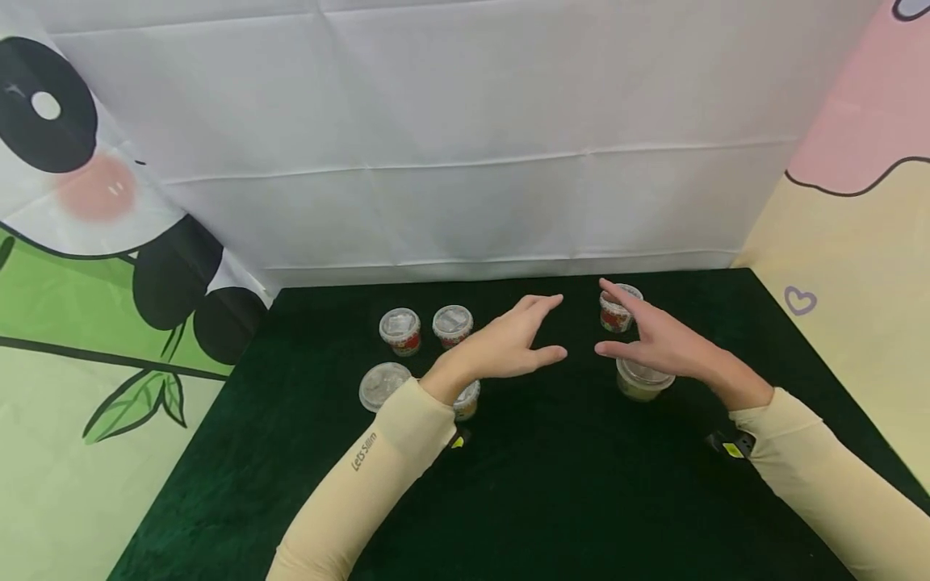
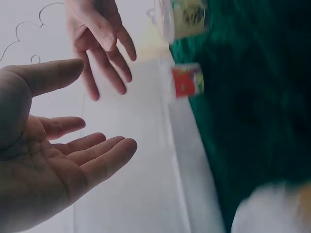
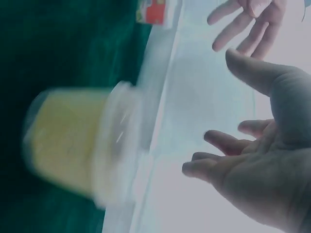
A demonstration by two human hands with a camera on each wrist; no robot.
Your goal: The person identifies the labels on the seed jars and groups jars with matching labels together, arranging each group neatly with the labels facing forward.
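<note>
Reading clock directions from each picture's centre unless noted, proceed view by view.

Head view: 6 cups stand on the dark green cloth (image 1: pixel 552 484), 4 in a group toward 7 o'clock and 2 between 3 and 4 o'clock. The group has 2 red-labelled cups (image 1: pixel 400 331) (image 1: pixel 453 325) side by side, a wide-lidded cup (image 1: pixel 383 387) nearer the person, and a half-hidden cup (image 1: pixel 467 399) behind the left sleeve (image 1: pixel 417 424). In the pair, a red-labelled cup (image 1: pixel 616 320) stands at 11 o'clock from a yellow cup (image 1: pixel 643 386). Left hand (image 1: pixel 501 347) and right hand (image 1: pixel 664 343) are raised, empty, each thumb spread wide from the fingers. Status, as judged: 5 cups show lids in place, no cup is in transit, and no transfer between the groups is under way. Whether the 4-and-2 split is a starting or finished layout cannot be told.

Left wrist view: the left hand is wide and empty between 8 and 9 o'clock; the right hand is at 11 o'clock. A cup with a red label sits between 1 and 2 o'clock. A blurred white shape (image 2: pixel 267 211) at 4 o'clock cannot be identified.

Right wrist view: the yellow cup, blurred, lies between 8 and 9 o'clock, lidded and apart from the empty, wide right hand. No contact is made.
</note>
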